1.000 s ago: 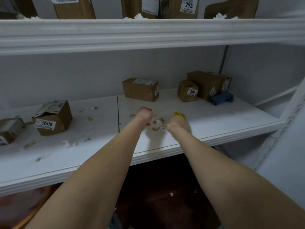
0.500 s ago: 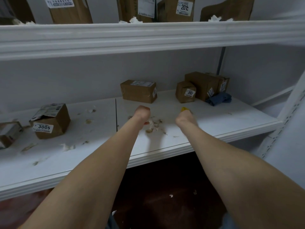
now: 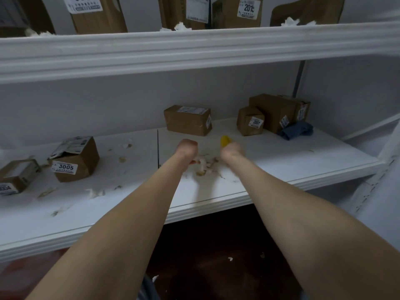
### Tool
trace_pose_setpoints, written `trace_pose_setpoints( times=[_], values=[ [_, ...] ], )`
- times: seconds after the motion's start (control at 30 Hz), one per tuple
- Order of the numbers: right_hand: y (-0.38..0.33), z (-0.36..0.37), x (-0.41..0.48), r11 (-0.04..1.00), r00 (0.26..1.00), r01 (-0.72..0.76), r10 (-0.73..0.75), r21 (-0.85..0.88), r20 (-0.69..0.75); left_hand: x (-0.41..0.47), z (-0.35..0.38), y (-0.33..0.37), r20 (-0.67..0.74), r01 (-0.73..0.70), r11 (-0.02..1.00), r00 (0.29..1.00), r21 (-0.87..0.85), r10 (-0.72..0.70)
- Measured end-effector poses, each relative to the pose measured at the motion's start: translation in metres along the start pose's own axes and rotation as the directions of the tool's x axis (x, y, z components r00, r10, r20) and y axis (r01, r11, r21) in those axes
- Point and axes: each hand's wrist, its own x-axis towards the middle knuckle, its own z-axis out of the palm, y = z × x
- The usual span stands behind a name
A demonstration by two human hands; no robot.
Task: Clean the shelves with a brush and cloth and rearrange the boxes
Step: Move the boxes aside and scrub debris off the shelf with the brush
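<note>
My right hand [image 3: 231, 151] grips a yellow brush [image 3: 225, 141]; only the yellow end shows above my knuckles. My left hand [image 3: 187, 148] is curled into a fist just left of it, knuckles up, fingers tucked under. Between the two hands lies a small pile of paper scraps and crumbs [image 3: 205, 164] on the white shelf [image 3: 216, 204]. A blue cloth [image 3: 296, 131] lies crumpled at the back right, against a brown box [image 3: 272, 111]. A smaller box labelled 2007 [image 3: 250, 121] stands beside it, and another box [image 3: 187, 120] sits behind my hands.
A torn box marked 3005 [image 3: 73, 159] and a flatter box [image 3: 17, 176] sit on the left part of the shelf among scattered scraps [image 3: 95, 192]. The upper shelf [image 3: 194, 53] overhangs, carrying several labelled boxes. Scraps dot the dark floor [image 3: 230, 259] below.
My right hand swung out to the right with the brush, then came back left to the pile. The left hand stayed beside the scraps.
</note>
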Motion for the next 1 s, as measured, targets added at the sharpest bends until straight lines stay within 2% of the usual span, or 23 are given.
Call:
trace_pose_setpoints(
  times=[0.07, 0.17, 0.33, 0.47, 0.53, 0.6, 0.67, 0.73, 0.83, 0.93, 1.0],
  values=[
    [0.005, -0.011, 0.011, 0.996, 0.998, -0.013, 0.008, -0.083, -0.061, 0.003, -0.009, -0.001, -0.013, 0.002, 1.000, 1.000, -0.011, -0.002],
    [0.014, -0.008, 0.023, 0.983, 0.999, -0.006, -0.002, -0.181, -0.044, 0.008, -0.018, -0.004, -0.019, 0.012, 1.000, 1.000, -0.019, -0.012],
    [-0.003, 0.019, 0.017, 0.977, 0.988, 0.074, -0.044, -0.201, 0.148, 0.013, -0.027, -0.014, -0.052, 0.006, 1.000, 0.999, -0.012, -0.007],
    [-0.021, 0.020, 0.016, 0.994, 0.994, 0.084, -0.078, -0.075, 0.079, 0.008, -0.027, -0.013, 0.011, 0.026, 0.998, 1.000, -0.064, -0.025],
    [-0.024, 0.025, 0.014, 0.992, 0.994, 0.109, -0.110, 0.069, 0.012, 0.003, -0.026, -0.007, 0.080, -0.002, 0.997, 0.997, -0.073, 0.007],
    [-0.033, 0.032, 0.010, 0.950, 0.996, 0.081, -0.087, 0.303, 0.004, 0.001, -0.022, -0.002, 0.119, -0.038, 0.997, 0.992, -0.060, 0.045],
    [-0.046, 0.037, 0.003, 0.853, 0.992, -0.059, -0.009, 0.518, 0.127, 0.001, -0.019, 0.001, 0.115, -0.069, 0.996, 0.991, -0.050, 0.075],
    [-0.056, 0.038, -0.005, 0.732, 0.959, -0.213, 0.030, 0.648, 0.282, 0.005, -0.021, 0.003, 0.085, -0.085, 0.995, 0.992, -0.055, 0.090],
    [-0.063, 0.045, -0.011, 0.665, 0.922, -0.291, 0.002, 0.688, 0.388, 0.010, -0.035, 0.000, 0.012, -0.124, 0.992, 0.992, 0.001, 0.124],
    [-0.065, 0.058, -0.012, 0.751, 0.925, -0.235, -0.023, 0.617, 0.380, 0.020, -0.048, -0.010, -0.069, -0.140, 0.989, 0.987, 0.055, 0.143],
    [-0.063, 0.060, -0.006, 0.836, 0.964, -0.113, -0.040, 0.537, 0.264, 0.026, -0.057, -0.015, -0.096, -0.109, 0.994, 0.989, 0.015, 0.110]
  ],
)
